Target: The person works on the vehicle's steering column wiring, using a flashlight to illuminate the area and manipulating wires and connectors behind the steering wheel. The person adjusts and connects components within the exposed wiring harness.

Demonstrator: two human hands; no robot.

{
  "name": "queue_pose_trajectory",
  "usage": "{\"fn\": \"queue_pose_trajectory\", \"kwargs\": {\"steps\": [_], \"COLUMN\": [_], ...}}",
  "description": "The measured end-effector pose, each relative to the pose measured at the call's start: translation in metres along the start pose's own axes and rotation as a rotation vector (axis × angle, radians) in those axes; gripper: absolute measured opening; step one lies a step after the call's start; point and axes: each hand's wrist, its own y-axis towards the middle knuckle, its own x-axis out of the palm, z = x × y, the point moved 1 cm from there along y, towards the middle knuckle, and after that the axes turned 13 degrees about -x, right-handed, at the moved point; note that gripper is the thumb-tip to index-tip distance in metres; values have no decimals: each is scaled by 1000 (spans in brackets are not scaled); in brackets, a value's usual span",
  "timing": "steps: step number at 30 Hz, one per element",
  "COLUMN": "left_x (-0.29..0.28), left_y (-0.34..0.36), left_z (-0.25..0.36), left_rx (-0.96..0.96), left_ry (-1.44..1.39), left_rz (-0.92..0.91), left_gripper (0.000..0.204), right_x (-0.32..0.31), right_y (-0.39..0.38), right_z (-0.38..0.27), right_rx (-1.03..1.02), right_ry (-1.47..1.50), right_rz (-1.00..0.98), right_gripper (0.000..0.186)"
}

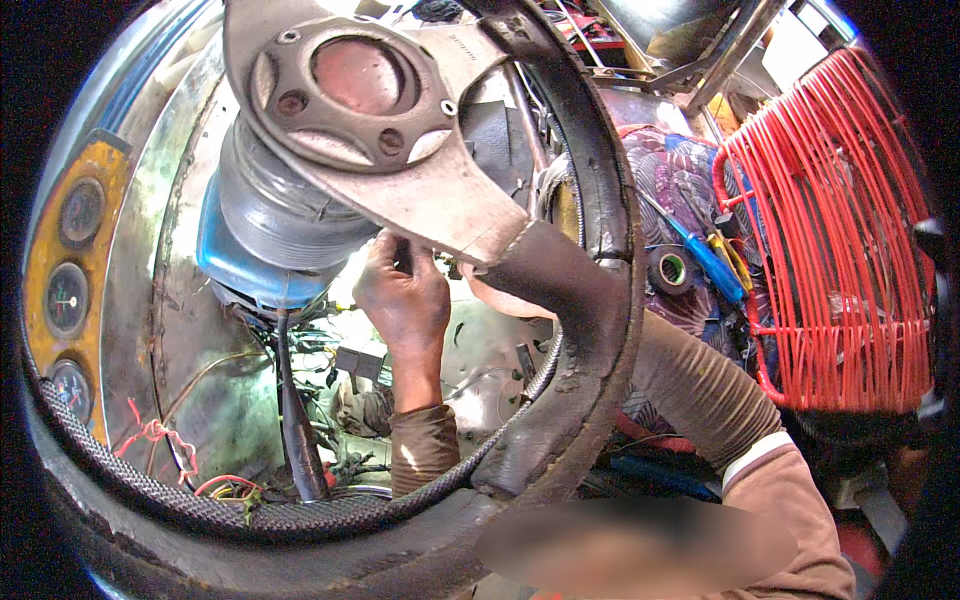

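My left hand reaches up through the ring of a worn steering wheel, below the ribbed grey column cover. Its fingers are closed in a pinch at the cover's lower edge; whatever they grip is hidden. Behind the wheel's lower spoke lies my right hand, of which only a strip shows; its fingers are out of sight. The right forearm passes behind the rim from the right. Under the column, a blue housing has loose wires hanging from it, with a black connector block beside my left wrist.
A yellow panel with round gauges stands at the left. A black shaft rises among cut wires. On the right, a patterned cloth bears a roll of tape and a blue-handled tool, next to a red corded seat.
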Motion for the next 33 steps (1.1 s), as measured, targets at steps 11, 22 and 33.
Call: {"fn": "queue_pose_trajectory", "kwargs": {"steps": [11, 22, 33], "left_x": [-6, -1, -33], "left_y": [0, 2, 8], "left_z": [11, 22, 14], "left_rx": [-41, -66, -206], "left_ry": [-44, -1, -64], "left_rz": [6, 29, -236], "left_gripper": [20, 16, 27], "right_x": [8, -6, -6], "right_y": [-15, -7, -18], "right_z": [20, 10, 6], "right_rx": [-547, -233, 41], "right_ry": [-307, 45, 124], "right_rz": [262, -7, 149], "right_gripper": [34, 29, 24]}}
